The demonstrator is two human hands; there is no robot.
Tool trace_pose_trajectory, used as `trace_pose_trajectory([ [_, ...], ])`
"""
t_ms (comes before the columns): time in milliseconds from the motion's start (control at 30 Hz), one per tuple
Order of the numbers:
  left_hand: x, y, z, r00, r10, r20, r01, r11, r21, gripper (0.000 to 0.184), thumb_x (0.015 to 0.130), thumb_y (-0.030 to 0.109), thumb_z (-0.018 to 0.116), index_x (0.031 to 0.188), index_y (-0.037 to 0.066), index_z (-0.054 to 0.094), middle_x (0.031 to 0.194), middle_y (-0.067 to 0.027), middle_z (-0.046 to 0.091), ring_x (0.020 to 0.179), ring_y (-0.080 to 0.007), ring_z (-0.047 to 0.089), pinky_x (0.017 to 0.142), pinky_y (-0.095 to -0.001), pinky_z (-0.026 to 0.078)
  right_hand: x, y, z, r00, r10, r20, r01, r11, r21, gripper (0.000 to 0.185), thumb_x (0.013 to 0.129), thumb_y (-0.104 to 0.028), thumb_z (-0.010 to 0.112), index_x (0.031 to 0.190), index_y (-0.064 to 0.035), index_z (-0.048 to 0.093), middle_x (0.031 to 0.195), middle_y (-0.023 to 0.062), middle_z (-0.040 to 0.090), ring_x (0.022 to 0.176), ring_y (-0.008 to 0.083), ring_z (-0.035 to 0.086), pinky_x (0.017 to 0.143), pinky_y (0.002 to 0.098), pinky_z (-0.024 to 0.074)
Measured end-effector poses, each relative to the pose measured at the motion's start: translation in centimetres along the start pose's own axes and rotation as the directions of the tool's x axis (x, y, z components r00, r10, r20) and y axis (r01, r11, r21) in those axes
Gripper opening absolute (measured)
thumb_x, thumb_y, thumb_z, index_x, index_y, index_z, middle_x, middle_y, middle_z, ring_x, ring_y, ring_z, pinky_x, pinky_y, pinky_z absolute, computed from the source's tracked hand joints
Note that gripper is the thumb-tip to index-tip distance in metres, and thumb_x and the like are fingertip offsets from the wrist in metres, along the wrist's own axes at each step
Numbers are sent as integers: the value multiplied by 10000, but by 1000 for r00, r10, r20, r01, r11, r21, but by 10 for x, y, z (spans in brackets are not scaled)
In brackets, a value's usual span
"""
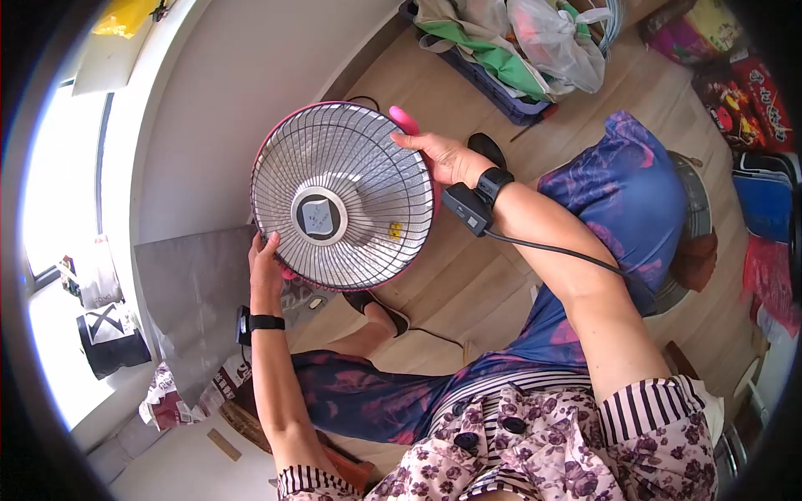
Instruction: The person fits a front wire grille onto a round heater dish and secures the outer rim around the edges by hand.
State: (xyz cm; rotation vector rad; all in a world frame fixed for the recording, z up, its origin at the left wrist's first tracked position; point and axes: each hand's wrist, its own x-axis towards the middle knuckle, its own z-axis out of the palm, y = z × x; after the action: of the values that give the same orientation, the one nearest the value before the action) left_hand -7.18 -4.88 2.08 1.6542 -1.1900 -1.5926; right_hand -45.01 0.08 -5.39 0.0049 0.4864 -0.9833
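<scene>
A round dish-shaped electric heater [368, 179] with a wire grille, silvery reflector and pink rim is held up in front of me. My left hand [266, 263] grips its lower left edge, the thumb lying over the rim. At the upper right edge, my right hand [444, 157] grips the rim, with its thumb on the front of the grille. The fingers of both hands are partly hidden behind the heater. A pink knob-like part [404, 119] sticks out behind the rim beside my right hand. The heater's base is out of sight.
A dark crate [484, 79] with bags stands on the wooden floor [401, 92] by the wall. Packaged goods [743, 104] and a blue container [762, 200] line the right side. A grey panel [188, 284] leans near the windowsill, and a black cord [434, 336] lies near my foot.
</scene>
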Motion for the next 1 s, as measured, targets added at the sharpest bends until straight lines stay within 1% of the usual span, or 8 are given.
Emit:
trace_pose_trajectory([
  [100,-6,-2,1,993,-49,-104,47,999,-16,650,825,208,634,1339,-30,314,1261,-159,472,1128,-250,482,959,-370,379,-2,1,-1,999,-8,32,9,999,-41,492,788,-305,707,1162,-27,551,1156,92,590,1063,223,538,953,385,393],
  [200,-12,0,2,999,-37,12,37,999,23,653,888,314,554,1377,0,256,1321,-150,423,1181,-249,439,995,-387,344,-1,-1,-3,995,6,99,-2,999,-43,485,798,-300,697,1171,-28,547,1161,84,587,1073,210,534,953,375,395],
  [300,-4,-2,-11,990,-14,138,37,986,-163,604,953,472,341,1334,3,329,1278,-154,474,1179,-255,452,1003,-396,342,1,0,-5,981,-118,151,132,988,-86,463,818,-282,676,1172,-16,543,1161,72,586,1073,200,534,951,361,397],
  [400,-7,-2,-39,984,-99,148,136,954,-268,794,896,631,264,1378,0,277,1372,-156,385,1239,-254,390,1059,-375,254,7,-5,-15,981,-160,105,184,943,-279,358,877,-286,593,1109,-13,580,1105,59,612,1017,182,561,961,349,382],
  [567,9,-11,-67,992,-128,-25,102,882,-461,768,912,610,235,1406,22,229,1405,-230,301,1282,-309,321,1075,-400,224,19,2,9,968,-244,-62,228,954,-196,658,894,-600,356,1288,-82,453,1229,84,535,1122,198,497,938,348,411],
  [633,21,-10,-75,992,-128,19,121,867,-484,765,913,607,235,1410,26,222,1404,-227,304,1285,-309,316,1076,-403,223,22,9,24,868,-408,-283,274,870,-410,734,880,-648,286,1362,-101,370,1281,100,495,1151,204,480,962,348,402],
  [833,38,11,-85,959,-121,258,188,950,-251,753,912,610,234,1417,52,222,1393,-206,328,1282,-287,326,1065,-391,248,24,20,48,797,-489,-354,272,814,-513,746,882,-652,260,1376,-100,351,1295,99,481,1133,214,507,940,355,437],
  [1000,49,4,-82,933,-186,307,269,928,-257,737,919,602,187,1412,56,235,1381,-134,378,1243,-262,385,1041,-393,291,25,17,42,770,-555,-315,232,704,-671,773,878,-669,222,1384,-97,343,1285,95,495,1128,202,504,949,331,409],
])
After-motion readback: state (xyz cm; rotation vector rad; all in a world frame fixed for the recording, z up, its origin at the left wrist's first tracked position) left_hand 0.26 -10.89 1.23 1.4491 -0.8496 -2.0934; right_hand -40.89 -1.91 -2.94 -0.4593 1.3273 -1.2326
